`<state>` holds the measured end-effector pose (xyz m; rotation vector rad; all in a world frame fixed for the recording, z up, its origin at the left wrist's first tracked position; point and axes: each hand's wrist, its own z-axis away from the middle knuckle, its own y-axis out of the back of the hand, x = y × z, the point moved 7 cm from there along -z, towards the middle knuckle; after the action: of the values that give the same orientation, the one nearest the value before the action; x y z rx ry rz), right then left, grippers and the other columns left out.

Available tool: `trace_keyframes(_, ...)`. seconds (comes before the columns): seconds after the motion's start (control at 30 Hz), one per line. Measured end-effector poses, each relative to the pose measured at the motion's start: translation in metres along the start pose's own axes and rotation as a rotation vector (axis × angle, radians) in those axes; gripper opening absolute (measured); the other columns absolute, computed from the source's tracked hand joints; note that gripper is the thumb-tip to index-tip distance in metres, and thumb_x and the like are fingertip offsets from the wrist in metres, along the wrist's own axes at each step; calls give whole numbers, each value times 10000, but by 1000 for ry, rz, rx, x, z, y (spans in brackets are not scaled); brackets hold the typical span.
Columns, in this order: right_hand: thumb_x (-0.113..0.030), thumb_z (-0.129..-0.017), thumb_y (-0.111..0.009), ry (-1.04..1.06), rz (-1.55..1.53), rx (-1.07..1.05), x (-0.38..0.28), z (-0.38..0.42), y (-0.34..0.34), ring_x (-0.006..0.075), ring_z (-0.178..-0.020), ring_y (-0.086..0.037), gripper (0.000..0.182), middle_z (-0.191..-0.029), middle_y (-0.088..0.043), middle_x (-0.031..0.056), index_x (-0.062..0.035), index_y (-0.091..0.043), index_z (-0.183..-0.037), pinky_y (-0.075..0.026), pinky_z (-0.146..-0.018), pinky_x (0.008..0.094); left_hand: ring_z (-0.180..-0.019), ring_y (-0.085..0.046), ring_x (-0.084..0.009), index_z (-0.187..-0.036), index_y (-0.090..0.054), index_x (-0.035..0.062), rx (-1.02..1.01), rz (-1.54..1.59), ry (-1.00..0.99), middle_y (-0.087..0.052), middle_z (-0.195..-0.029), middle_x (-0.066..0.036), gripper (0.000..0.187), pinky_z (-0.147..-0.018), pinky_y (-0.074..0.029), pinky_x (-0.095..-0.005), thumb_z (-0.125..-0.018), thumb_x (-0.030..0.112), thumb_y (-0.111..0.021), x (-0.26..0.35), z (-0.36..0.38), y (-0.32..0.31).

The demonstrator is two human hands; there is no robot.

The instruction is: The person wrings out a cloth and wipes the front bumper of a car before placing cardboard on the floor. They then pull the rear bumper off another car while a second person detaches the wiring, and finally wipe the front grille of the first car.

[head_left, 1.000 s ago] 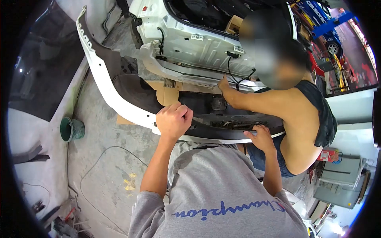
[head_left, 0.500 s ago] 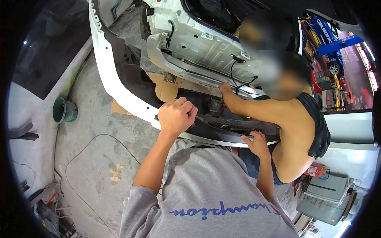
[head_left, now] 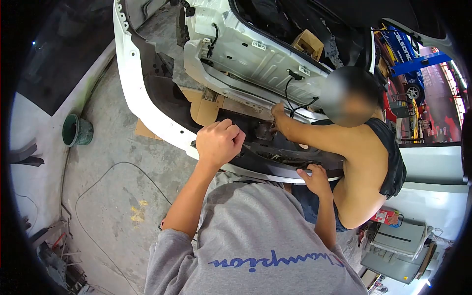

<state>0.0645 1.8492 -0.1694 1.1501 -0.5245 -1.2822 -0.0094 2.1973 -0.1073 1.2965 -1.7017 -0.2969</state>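
A white car bumper [head_left: 139,105] with a dark inner side curves across the middle in front of my body. My left hand [head_left: 220,141] is closed in a fist over its upper edge, the fingertips hidden. Farther right, my right hand [head_left: 317,180] rests on the same bumper, fingers bent over the rim and thumb out to the side. Another person's hand [head_left: 278,114] reaches inside the bumper, near a dark round part [head_left: 265,131] and black cables [head_left: 290,96] hanging from the car's white rear panel [head_left: 246,54].
Cardboard [head_left: 205,109] lies between the bumper and the car. A co-worker [head_left: 366,164] crouches close on my right. At left stand a green bucket [head_left: 78,130] and a thin cable [head_left: 98,179] on the concrete floor. A cardboard box [head_left: 309,45] sits in the car's rear opening.
Both my hands stay on the bumper. A second person's head has left the car's rear opening, showing the box there. The view has shifted slightly.
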Motion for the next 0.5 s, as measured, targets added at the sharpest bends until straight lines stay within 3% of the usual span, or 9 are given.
trace_keyframes(0.1,-520,-863,-669,1,18,7,2,0,-1,402,-1022,-597,581,-998,-660,227,58,-674,-929,-438,-933,469,-478,-541,-230,-538,-520,98,2,25,5,-490,-549,-33,207,-448,-432,-342,-666,75,-681,1,-2,3)
trace_keyframes(0.5,-531,-866,-663,23,7,-5,-3,-1,1,398,-987,-596,570,-932,-649,216,39,-660,-869,-445,-903,470,-462,-520,-227,-530,-507,99,0,10,7,-479,-546,-30,227,-440,-417,-338,-667,80,-686,1,-1,4)
